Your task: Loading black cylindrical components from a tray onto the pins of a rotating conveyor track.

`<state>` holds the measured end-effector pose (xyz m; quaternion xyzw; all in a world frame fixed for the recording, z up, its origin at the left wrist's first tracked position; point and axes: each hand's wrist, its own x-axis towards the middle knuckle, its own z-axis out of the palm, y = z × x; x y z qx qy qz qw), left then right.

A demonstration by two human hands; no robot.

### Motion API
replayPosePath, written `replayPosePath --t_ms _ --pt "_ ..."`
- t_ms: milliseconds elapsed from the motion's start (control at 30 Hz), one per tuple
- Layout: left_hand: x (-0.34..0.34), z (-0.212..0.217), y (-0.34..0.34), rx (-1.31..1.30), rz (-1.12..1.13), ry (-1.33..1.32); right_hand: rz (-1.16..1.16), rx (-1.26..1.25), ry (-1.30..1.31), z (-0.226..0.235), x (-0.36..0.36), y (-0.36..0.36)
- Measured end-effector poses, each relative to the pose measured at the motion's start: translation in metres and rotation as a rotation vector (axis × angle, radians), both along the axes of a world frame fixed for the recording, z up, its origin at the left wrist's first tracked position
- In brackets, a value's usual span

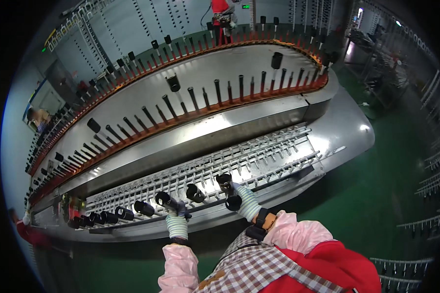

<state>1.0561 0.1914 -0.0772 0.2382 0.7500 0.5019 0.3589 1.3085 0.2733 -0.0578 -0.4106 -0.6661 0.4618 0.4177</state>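
Left hand (177, 216) and right hand (247, 201) at black cylinders (233, 202)

The left hand (177, 217), in a pale striped knit glove, is at a black hollow cylinder (163, 198) on the silvery metal peg rack (288, 167). The right hand (248, 201) (a black strap circles its wrist) holds a short black cylinder (233, 202). Beyond, a curved orange-brown conveyor track (200, 115) carries upright dark-topped posts (217, 91).
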Motion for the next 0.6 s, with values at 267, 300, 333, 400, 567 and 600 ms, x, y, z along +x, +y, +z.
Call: replayPosePath --t_ms 267,300,333,400,567,600 --pt "-0.008 -0.019 -0.001 0.093 -0.061 0.22 -0.147 -0.471 0.137 -0.005 0.062 0.048" --pt "0.008 -0.014 0.006 0.098 -0.062 0.129 -0.152 -0.38 -0.032 -0.013 0.071 0.052" --pt "0.022 -0.006 0.011 0.101 -0.065 0.038 -0.16 -0.292 -0.201 -0.021 0.083 0.059" --pt "0.037 -0.01 0.019 0.098 -0.094 0.12 -0.095 -0.136 -0.08 -0.044 0.091 0.067" --pt "-0.013 -0.085 0.003 0.125 0.019 0.315 0.218 -0.242 -0.263 -0.022 0.087 0.071" --pt "-0.01 -0.09 0.002 0.278 0.028 0.428 0.288 -0.465 -0.301 0.018 0.094 0.071"
